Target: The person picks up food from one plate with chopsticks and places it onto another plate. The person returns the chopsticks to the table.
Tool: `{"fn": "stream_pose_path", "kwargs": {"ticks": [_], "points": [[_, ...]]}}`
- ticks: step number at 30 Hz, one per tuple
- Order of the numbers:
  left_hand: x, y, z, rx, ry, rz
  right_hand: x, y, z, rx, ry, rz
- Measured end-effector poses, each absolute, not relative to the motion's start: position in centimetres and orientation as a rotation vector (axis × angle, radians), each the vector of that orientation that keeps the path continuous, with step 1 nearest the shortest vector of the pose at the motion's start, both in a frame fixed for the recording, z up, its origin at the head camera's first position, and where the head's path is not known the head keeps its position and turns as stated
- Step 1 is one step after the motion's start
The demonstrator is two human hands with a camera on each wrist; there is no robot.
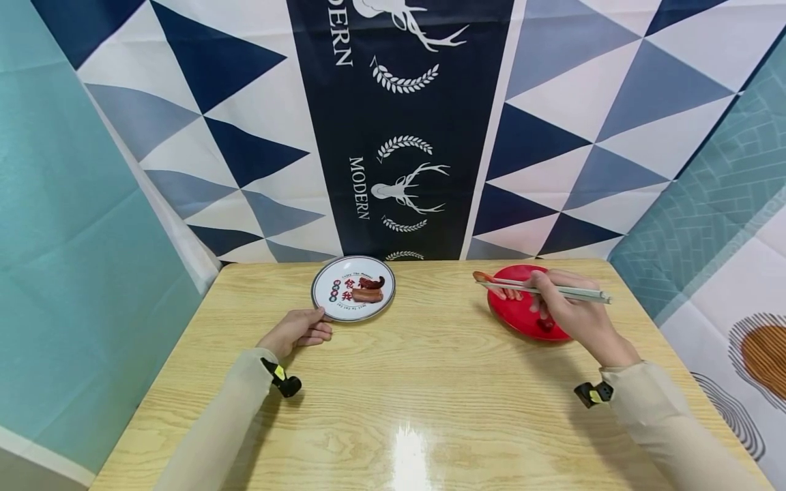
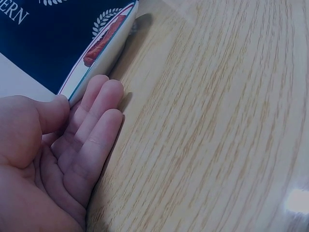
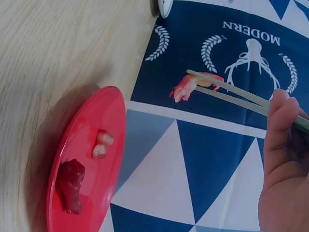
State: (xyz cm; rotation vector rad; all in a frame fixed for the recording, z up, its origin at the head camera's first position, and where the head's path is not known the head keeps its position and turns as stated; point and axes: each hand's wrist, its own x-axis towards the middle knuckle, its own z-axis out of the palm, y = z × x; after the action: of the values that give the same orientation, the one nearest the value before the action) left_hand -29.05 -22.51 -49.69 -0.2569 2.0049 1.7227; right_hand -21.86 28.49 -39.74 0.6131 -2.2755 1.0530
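From where I stand, two hands are at work over one wooden counter (image 1: 405,382). Furthest left, the person's left grip (image 1: 301,330) is nearly closed at the rim of a white plate (image 1: 368,314), thumb on the edge and fingers against its underside. That plate carries two pieces: one tan, sausage-like piece (image 1: 367,296) and one dark, curled piece (image 1: 372,282). Well to the right, a single red-and-white, shrimp-like piece (image 3: 183,90) hangs in the air by the left edge of a red plate (image 1: 512,320), pinched between the tips of two chopsticks (image 1: 583,294). On the red plate I make out one dark red, drumstick-like piece (image 3: 72,186) and a small pale, lumpy bit (image 3: 102,144). Furthest right, the right grip (image 1: 576,310) is closed around both chopsticks.
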Motion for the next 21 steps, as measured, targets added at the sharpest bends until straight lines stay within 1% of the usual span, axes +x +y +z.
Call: {"fn": "stream_pose_path", "kwargs": {"ticks": [15,21], "points": [[-29.0,-22.5,-49.6,-0.249,2.009,1.726,-22.3,26.9,-39.3,0.723,-2.292,1.097],[-29.1,-22.4,-49.7,-0.261,2.004,1.725,-22.3,26.5,-39.1,0.698,-2.388,1.103]]}}
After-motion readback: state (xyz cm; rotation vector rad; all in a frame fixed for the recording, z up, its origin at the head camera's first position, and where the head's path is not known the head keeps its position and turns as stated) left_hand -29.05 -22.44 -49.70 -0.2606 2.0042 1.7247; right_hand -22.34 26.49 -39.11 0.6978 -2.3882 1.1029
